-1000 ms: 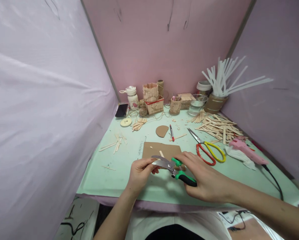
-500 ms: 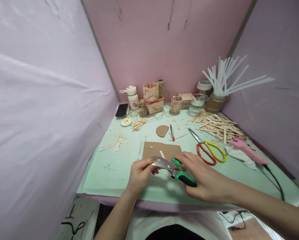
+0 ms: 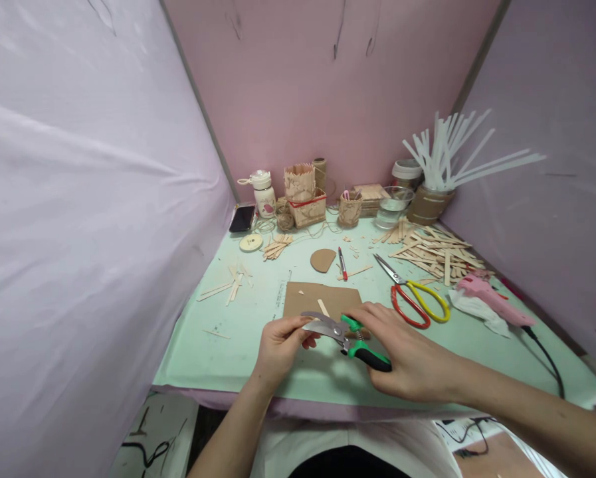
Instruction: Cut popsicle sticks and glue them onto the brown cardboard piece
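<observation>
My right hand (image 3: pixel 402 355) is wrapped round the green-and-black handles of the pruning shears (image 3: pixel 335 328). The blades point left and stand slightly apart, their tips at the fingers of my left hand (image 3: pixel 281 345). That hand is pinched closed; what it holds between thumb and finger is too small to make out. Beneath and behind the shears lies a brown cardboard sheet (image 3: pixel 302 299), with a short wooden stick (image 3: pixel 323 307) on it. A rounded cardboard piece (image 3: pixel 322 260) and a red marker (image 3: pixel 343 264) lie beyond it.
Red-and-yellow scissors (image 3: pixel 412 302), a pink glue gun (image 3: pixel 494 302) and a pile of wooden sticks (image 3: pixel 440 252) are on the right. Small sticks (image 3: pixel 235 285) lie at left. Along the back stand a white bottle (image 3: pixel 264 196), stick-covered boxes (image 3: pixel 307 209) and a water bowl (image 3: pixel 391 209).
</observation>
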`<act>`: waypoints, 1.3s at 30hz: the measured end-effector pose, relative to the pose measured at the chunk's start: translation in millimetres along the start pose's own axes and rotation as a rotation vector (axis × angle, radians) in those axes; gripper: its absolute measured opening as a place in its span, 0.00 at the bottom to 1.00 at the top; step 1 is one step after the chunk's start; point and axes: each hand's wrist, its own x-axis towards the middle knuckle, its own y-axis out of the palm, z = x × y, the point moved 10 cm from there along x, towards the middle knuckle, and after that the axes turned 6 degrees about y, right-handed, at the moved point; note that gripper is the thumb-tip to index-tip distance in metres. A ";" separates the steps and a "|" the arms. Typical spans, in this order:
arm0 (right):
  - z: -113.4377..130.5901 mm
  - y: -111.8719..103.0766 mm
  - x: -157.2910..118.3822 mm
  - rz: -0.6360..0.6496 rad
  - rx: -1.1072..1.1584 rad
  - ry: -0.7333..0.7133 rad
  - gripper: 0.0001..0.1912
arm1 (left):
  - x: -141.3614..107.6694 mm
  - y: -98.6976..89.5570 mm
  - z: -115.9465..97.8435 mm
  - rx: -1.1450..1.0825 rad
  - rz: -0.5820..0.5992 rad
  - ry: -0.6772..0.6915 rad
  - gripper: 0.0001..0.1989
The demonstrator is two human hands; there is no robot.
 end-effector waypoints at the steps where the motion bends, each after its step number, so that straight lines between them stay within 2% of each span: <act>1: -0.1 0.3 0.0 0.003 0.001 0.002 0.34 | -0.2 0.0 1.1 -0.001 0.001 -0.001 0.09; 7: 0.3 0.1 -1.6 -0.006 -0.007 -0.008 0.35 | -0.7 -0.9 7.2 -0.016 -0.020 -0.020 0.08; 21: -1.3 2.1 -1.7 0.063 -0.041 0.053 0.29 | -4.1 4.3 0.4 -0.023 0.002 -0.004 0.10; 28: -5.3 2.4 -4.4 0.073 -0.080 0.059 0.27 | -7.6 5.9 4.9 -0.019 -0.008 -0.027 0.09; 33: -12.3 3.6 -3.8 0.075 -0.088 0.100 0.21 | -7.2 6.7 7.5 -0.023 -0.012 -0.061 0.09; 35: -15.8 1.8 -1.1 0.078 -0.046 0.127 0.21 | -5.9 6.5 10.3 -0.031 -0.013 -0.076 0.09; 39: -22.2 -12.7 4.5 -0.013 0.120 0.171 0.27 | -2.3 3.6 13.6 -0.052 -0.034 -0.074 0.08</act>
